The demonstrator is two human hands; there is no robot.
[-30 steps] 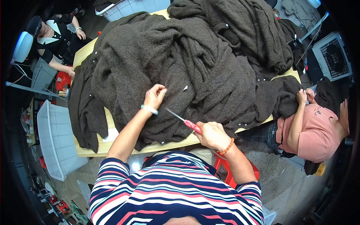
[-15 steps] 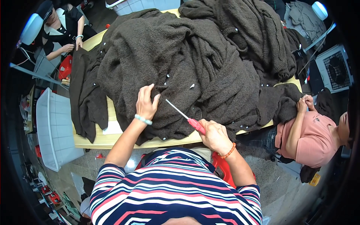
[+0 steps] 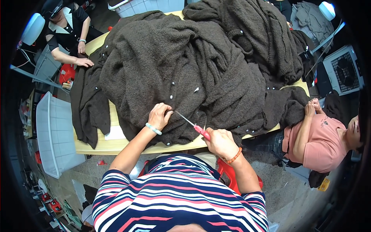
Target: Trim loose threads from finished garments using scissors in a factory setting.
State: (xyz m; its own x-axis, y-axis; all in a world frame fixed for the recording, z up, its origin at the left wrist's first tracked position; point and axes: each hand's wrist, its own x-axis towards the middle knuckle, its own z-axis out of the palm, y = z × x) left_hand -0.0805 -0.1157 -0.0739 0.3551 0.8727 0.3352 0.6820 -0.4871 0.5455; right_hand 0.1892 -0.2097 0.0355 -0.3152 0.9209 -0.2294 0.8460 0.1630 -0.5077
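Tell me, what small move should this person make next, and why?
Perhaps guide the red-handled tool, held in the right hand, slightly closer to the left hand: its thin tip points toward the left fingertips, which sit close by, over the dark knitwear.

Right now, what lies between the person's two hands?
In the head view, a red-handled tool, held in the right hand; its thin metal shaft points toward the left hand. Dark knitted fabric lies beneath.
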